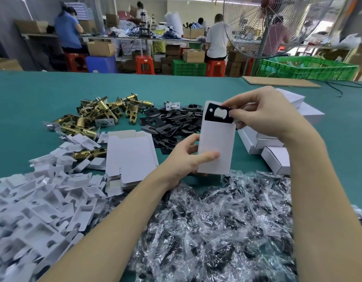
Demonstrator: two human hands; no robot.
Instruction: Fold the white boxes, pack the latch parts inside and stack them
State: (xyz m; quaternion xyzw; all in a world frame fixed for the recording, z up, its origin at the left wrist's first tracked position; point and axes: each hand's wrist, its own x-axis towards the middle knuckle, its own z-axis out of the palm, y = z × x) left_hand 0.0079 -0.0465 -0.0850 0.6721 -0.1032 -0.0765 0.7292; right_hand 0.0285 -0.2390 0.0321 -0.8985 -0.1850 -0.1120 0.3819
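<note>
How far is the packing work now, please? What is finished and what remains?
Done: several closed boxes lie at the right. In hand: the left hand holds an open box while the right hand slides a black plate in. Left: close and stack it; flat blanks, brass latches and plates still wait.

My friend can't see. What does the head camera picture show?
Two hands pack a latch part: the left hand holds a white box while the right hand slides a black plate into its open top, above a green table.
</note>
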